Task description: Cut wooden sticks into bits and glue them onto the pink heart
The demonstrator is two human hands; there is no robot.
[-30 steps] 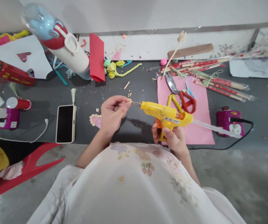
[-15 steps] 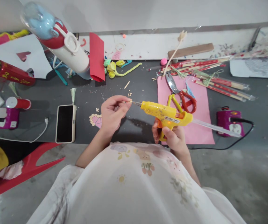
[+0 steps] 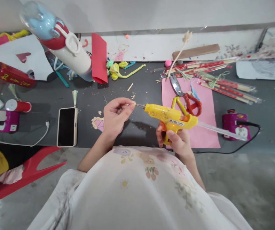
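My right hand [image 3: 176, 139] is wrapped round the handle of a yellow hot glue gun [image 3: 163, 111], with a clear glue stick [image 3: 214, 127] sticking out of its back. Between thumb and fingertips, my left hand [image 3: 117, 115] pinches a small pale wooden piece [image 3: 134, 103]. The gun's metal nozzle [image 3: 141, 106] points left and meets or almost meets that piece. Partly hidden behind my left hand lies a pink heart [image 3: 99, 124], edged with small pale wooden bits and crossed by dark lines. Several loose wooden bits [image 3: 133, 95] lie above my fingertips.
A phone [image 3: 67, 127] lies at left, below a tall bottle [image 3: 72, 54]. Scissors [image 3: 186, 99] rest on pink paper [image 3: 204, 137] behind the gun. A purple socket block [image 3: 235, 126] with a black cord is at right, near wrapped sticks [image 3: 228, 86]. A red chair [image 3: 32, 169] stands lower left.
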